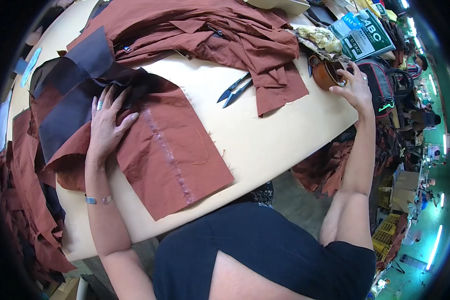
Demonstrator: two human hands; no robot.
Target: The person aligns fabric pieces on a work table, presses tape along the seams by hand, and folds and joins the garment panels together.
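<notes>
My left hand (pixel 110 117) lies with spread fingers on a rust-brown fabric piece (pixel 167 145), beside dark cloth (pixel 77 112) folded over it. A pale, chalky line (pixel 165 150) runs down the rust piece, and a loose orange thread (pixel 203 150) lies on it. At the table's right side, my right hand (pixel 356 89) curves around the rim of a brown cup (pixel 326 75), thumb and fingers on its near edge. What is inside the cup is mostly hidden. Dark thread snips (pixel 235 91) rest on the table between the hands, blades apart.
A heap of rust-brown fabric (pixel 195 30) with zippers covers the far side of the pale table (pixel 205 100). A green-and-white ABC package (pixel 367 37) and a dark bag (pixel 377 87) stand at the right. More cloth (pixel 330 165) hangs below the table edge.
</notes>
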